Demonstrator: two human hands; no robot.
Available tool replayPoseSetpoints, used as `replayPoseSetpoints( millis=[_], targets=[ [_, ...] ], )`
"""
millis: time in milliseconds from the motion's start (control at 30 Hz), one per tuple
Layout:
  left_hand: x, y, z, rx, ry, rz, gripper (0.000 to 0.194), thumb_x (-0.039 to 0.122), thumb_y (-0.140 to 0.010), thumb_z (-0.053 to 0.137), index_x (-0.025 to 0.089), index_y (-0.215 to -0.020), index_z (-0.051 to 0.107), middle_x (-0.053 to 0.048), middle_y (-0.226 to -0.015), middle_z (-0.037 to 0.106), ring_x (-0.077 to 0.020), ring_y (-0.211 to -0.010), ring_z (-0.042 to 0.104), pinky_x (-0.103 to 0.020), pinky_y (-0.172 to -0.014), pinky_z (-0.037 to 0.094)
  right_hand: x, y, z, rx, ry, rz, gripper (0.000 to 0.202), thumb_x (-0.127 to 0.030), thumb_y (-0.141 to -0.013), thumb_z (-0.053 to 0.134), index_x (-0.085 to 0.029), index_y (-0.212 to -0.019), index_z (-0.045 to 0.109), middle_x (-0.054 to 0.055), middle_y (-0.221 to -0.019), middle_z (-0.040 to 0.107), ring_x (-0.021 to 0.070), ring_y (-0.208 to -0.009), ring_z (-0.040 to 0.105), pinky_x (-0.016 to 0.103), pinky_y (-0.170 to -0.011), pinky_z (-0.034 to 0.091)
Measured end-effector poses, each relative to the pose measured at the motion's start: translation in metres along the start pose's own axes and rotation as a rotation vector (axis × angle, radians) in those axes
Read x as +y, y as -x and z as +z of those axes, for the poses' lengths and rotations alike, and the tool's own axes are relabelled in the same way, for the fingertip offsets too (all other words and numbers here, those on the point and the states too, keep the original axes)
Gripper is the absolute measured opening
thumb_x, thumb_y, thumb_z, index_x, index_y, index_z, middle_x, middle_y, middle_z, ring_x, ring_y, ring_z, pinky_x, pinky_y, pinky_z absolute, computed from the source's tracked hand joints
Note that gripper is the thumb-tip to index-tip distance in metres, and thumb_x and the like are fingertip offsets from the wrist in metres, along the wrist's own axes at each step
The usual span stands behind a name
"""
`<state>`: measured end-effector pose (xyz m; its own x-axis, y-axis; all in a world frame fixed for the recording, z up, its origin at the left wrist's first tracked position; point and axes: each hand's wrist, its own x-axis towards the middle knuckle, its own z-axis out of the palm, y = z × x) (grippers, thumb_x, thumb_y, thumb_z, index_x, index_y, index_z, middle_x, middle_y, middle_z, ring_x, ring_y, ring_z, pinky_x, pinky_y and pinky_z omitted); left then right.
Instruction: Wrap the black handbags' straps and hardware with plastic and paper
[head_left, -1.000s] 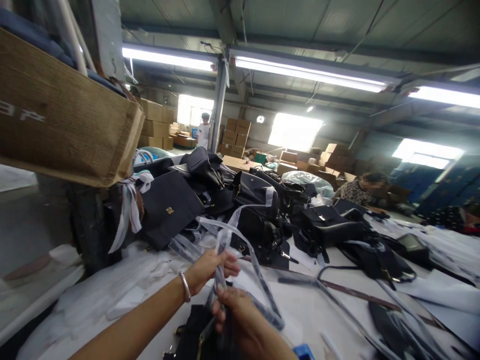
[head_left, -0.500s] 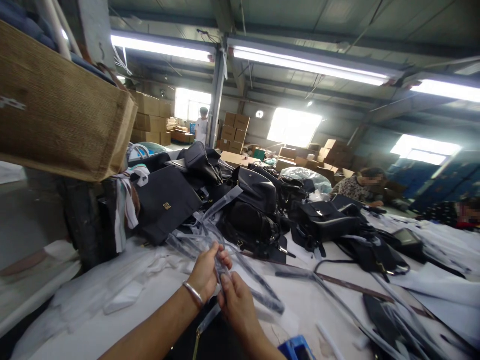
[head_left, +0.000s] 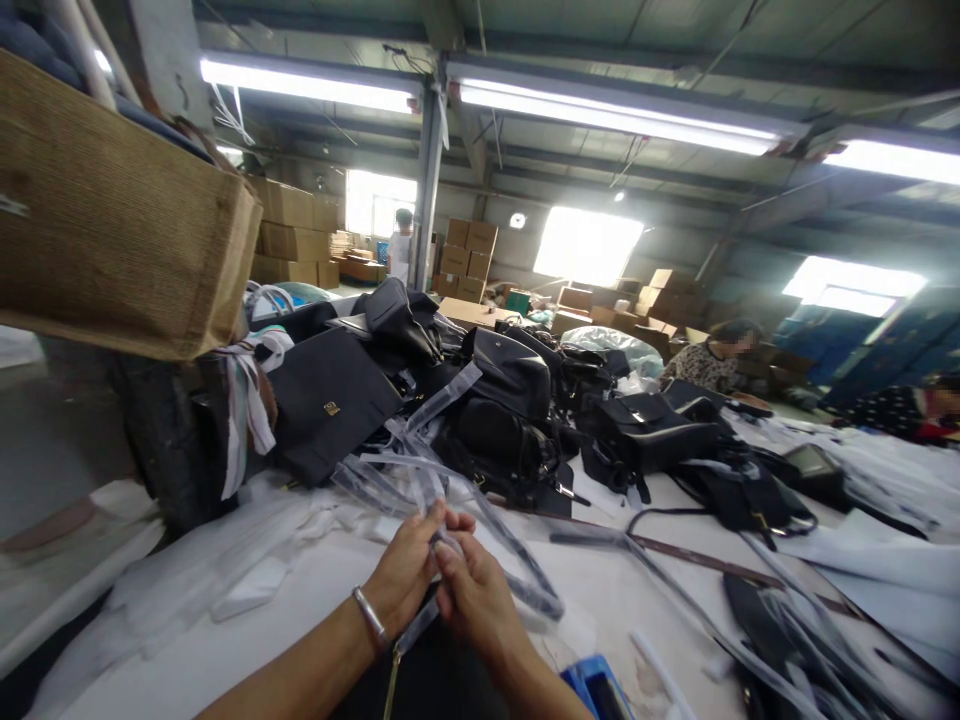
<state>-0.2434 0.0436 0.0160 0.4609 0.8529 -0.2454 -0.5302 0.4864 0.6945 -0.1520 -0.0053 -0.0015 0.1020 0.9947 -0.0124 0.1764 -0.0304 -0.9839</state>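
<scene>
Near the lower middle, my left hand [head_left: 409, 565], with a silver bangle at its wrist, is closed on a plastic-wrapped strap [head_left: 427, 488]. Pressed up against it, my right hand [head_left: 474, 590] pinches the same strap. Loops of the clear plastic wrapping [head_left: 517, 550] spread beyond and to the right of both hands. Below them, a short wrapped piece with a gold zipper pull [head_left: 392, 680] lies over a black item at the bottom edge. What exactly sits between the fingertips is hidden.
Black bags [head_left: 510, 375] are heaped ahead. A brown woven bag [head_left: 120, 220] hangs at the left above white sheeting [head_left: 180, 590]. A blue tool [head_left: 596, 688] lies at bottom right, near more wrapped straps [head_left: 675, 600]. A person [head_left: 705, 360] sits at the far right side.
My hands have drawn closer together on the strap, the right fingers now meeting the left ones. The view has shifted slightly, and the seated person's head has moved a little.
</scene>
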Motion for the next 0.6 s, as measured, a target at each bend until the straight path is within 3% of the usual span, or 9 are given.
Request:
replayPoseSetpoints(
  millis=[167, 300, 433, 600],
  targets=[
    [0.000, 0.001, 0.000, -0.098, 0.002, -0.104, 0.024, 0.039, -0.086, 0.063, 0.014, -0.086, 0.064, -0.014, -0.091, 0.072, -0.0242, -0.074, 0.071, -0.027, -0.046, 0.051, 0.000, -0.004, -0.010, 0.097, -0.042, -0.010, 0.047, -0.058, -0.087, 0.047, -0.015, -0.104, 0.057, -0.009, -0.039, 0.041, 0.0107, -0.034, 0.034, 0.023, -0.040, 0.026],
    [0.021, -0.012, -0.005, -0.055, 0.157, -0.186, 0.035, 0.043, -0.091, 0.055, 0.009, -0.096, 0.064, -0.017, -0.095, 0.072, -0.0251, -0.085, 0.071, -0.032, -0.066, 0.058, 0.005, 0.000, -0.016, 0.102, 0.004, 0.035, 0.042, -0.059, -0.087, 0.044, -0.018, -0.080, 0.054, -0.007, -0.037, 0.042, 0.0089, -0.032, 0.031, 0.021, -0.038, 0.022],
    [0.033, -0.027, -0.004, 0.053, 0.262, -0.078, 0.029, 0.030, -0.098, 0.042, 0.011, -0.088, 0.061, -0.009, -0.081, 0.071, -0.0171, -0.072, 0.070, -0.031, -0.070, 0.058, 0.005, 0.004, -0.013, 0.105, 0.069, 0.074, 0.039, -0.056, -0.088, 0.043, -0.020, -0.077, 0.052, -0.007, -0.037, 0.043, 0.0092, -0.032, 0.032, 0.021, -0.038, 0.025],
    [0.024, -0.025, 0.008, 0.147, 0.244, 0.081, 0.016, 0.015, -0.094, 0.049, 0.014, -0.080, 0.057, -0.005, -0.070, 0.067, -0.0132, -0.062, 0.066, -0.029, -0.067, 0.058, 0.003, 0.005, -0.009, 0.143, 0.160, 0.044, 0.034, -0.048, -0.092, 0.042, -0.021, -0.073, 0.051, -0.005, -0.038, 0.044, 0.0108, -0.035, 0.039, 0.022, -0.041, 0.028]
  ],
)
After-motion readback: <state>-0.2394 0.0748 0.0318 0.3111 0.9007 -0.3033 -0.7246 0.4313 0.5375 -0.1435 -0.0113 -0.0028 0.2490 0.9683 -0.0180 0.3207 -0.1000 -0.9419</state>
